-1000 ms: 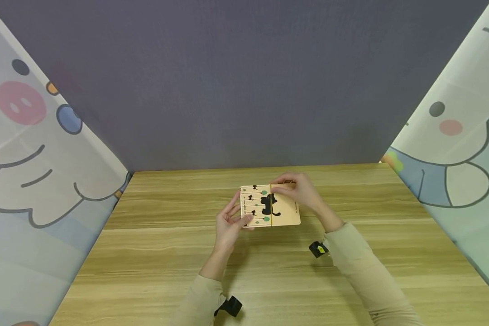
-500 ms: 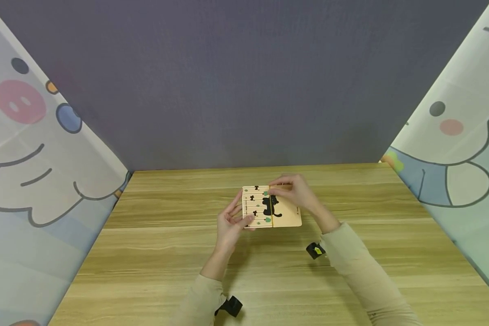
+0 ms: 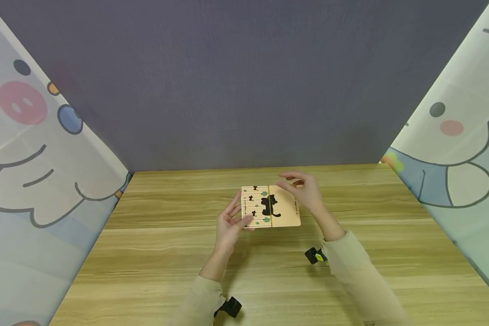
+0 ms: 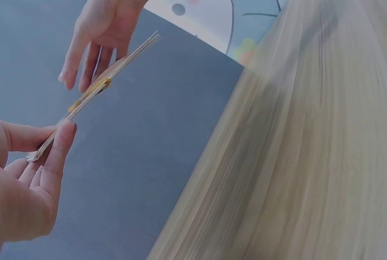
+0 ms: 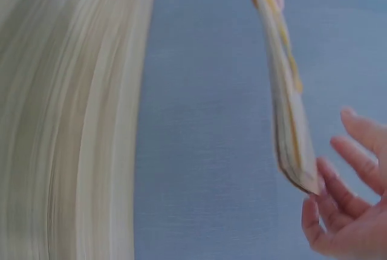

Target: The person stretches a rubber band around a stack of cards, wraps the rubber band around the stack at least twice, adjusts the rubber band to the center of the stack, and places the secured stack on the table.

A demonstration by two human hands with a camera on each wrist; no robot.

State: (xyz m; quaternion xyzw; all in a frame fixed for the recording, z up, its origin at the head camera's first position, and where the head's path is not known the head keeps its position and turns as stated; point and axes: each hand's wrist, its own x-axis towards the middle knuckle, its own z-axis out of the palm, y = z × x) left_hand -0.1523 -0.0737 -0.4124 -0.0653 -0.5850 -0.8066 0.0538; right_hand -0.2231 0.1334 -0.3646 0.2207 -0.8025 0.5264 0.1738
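A thin cream notebook (image 3: 285,210) with a black cat and small green leaves on its cover is held above the table. Around its middle runs a yellow rubber band (image 3: 270,213). My left hand (image 3: 229,228) pinches the left edge, thumb on the cover and fingers behind. In the left wrist view the notebook (image 4: 130,59) appears edge-on, its layered pages slightly apart. At the upper right corner, my right hand (image 3: 307,192) has loosely bent fingers with nothing between them. The right wrist view shows those fingers (image 5: 344,193) close by the corner; whether they touch it, I cannot tell.
Beneath the hands lies a wood-grain table (image 3: 167,253). A dark grey panel (image 3: 244,90) rises behind it, and cartoon-printed sheets (image 3: 24,181) stand at both sides. Black wrist cameras (image 3: 315,256) hang by the sleeves.
My right hand has moved off the band to the right, and its thumb and fingers have parted. The band stays around the notebook. My left hand keeps its hold.
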